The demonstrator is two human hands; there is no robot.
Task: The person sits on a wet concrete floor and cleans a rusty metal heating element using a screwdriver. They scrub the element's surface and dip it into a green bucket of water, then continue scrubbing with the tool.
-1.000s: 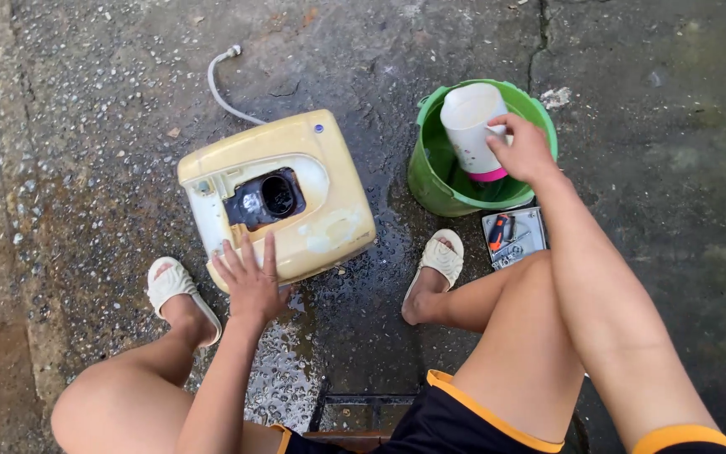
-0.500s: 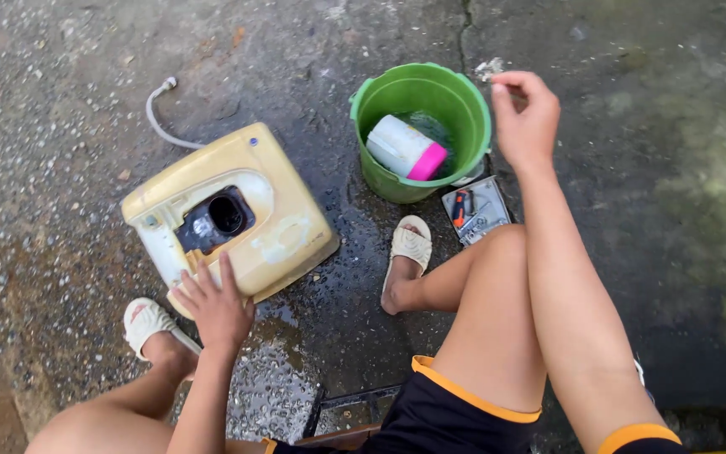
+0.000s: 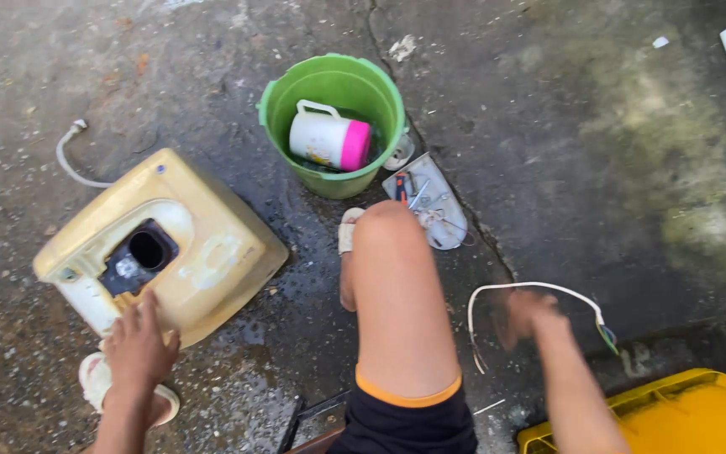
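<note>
Water darkens the concrete ground (image 3: pixel 548 126) around a yellowed appliance casing (image 3: pixel 161 248) that lies tilted, its round opening facing up. The left hand (image 3: pixel 138 346) rests fingers spread and flat against the casing's near edge, gripping nothing. The right hand (image 3: pixel 524 315), blurred, is at a loose white cable (image 3: pixel 539 290) with coloured bare ends lying on the ground beside the knee; whether its fingers are closed on it I cannot tell. A risk, as I judge it: the wet surface could let the casing slide, and the bare wire ends sit near damp concrete. The green bucket (image 3: pixel 296 97) holds a white mug with a pink rim (image 3: pixel 329 140), lying on its side.
</note>
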